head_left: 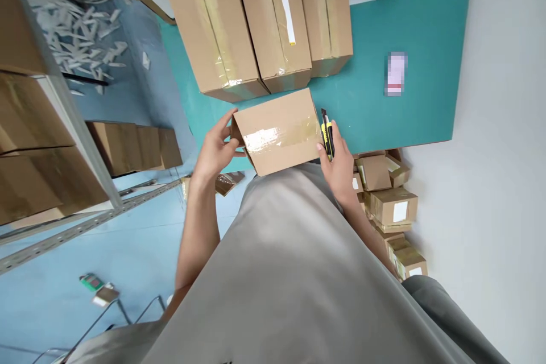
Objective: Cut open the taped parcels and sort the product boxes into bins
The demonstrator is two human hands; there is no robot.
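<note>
A small cardboard box lies at a slant in front of my body, at the near edge of the green table. Shiny clear tape runs along its upper face. My left hand grips the box's left end, with the fingers spread over the corner and side; part of the fingers is hidden behind it. In my right hand is a black and yellow utility knife, its tip pointing away from me. That hand is against the box's right end.
Three taped cardboard boxes stand at the table's back. A pixelated pinkish item lies to the right. More boxes are stacked below the table's right side, beside a white wall. A shelf with boxes stands left.
</note>
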